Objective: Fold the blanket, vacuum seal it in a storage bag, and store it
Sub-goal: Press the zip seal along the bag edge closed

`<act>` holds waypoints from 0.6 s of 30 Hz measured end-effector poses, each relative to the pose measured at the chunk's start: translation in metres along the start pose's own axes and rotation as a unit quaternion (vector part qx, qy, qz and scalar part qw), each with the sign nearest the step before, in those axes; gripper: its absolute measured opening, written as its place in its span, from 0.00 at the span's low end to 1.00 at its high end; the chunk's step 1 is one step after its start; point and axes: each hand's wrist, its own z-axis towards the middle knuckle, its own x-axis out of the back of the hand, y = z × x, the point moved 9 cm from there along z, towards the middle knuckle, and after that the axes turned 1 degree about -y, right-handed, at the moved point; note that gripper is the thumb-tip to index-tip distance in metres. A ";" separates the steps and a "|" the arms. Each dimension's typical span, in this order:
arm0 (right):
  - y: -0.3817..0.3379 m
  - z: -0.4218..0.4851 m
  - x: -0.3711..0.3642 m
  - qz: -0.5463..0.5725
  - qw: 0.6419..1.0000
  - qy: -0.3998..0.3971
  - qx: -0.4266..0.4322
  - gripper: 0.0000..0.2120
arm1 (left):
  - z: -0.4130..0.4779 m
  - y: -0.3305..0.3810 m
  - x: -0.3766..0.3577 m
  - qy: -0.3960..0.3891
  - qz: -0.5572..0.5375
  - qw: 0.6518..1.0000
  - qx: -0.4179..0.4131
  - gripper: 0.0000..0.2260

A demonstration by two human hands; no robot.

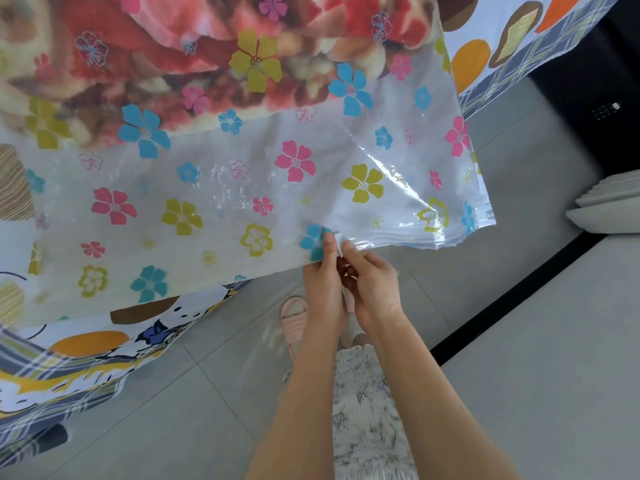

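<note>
A clear storage bag (221, 188) printed with coloured flowers lies on the bed, its mouth edge hanging over the bedside toward me. Inside its far end sits the folded red and cream floral blanket (166, 57). A small white slider clip (337, 242) sits on the bag's zip edge. My left hand (323, 282) pinches the bag edge beside the clip. My right hand (372, 289) pinches the clip from the right. Both hands meet at the same spot, fingers curled.
The bed carries a cartoon-print sheet (86, 344) with a plaid border hanging off its edge. Grey tiled floor (519, 375) lies below, crossed by a black strip. A pink slipper (294, 320) is on my foot. White stacked items (609, 206) sit at the right.
</note>
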 end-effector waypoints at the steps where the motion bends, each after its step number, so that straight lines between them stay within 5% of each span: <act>1: -0.002 -0.002 -0.002 -0.017 1.000 0.002 0.019 0.12 | -0.001 0.001 -0.001 0.007 0.026 1.000 -0.012 0.13; 9: -0.002 -0.026 -0.015 -0.093 0.991 0.067 0.066 0.16 | -0.004 0.019 0.022 0.017 0.156 0.987 -0.044 0.18; 18: 0.006 -0.029 -0.015 0.089 0.986 0.135 -0.049 0.16 | -0.009 0.027 0.020 -0.006 0.116 0.993 -0.034 0.12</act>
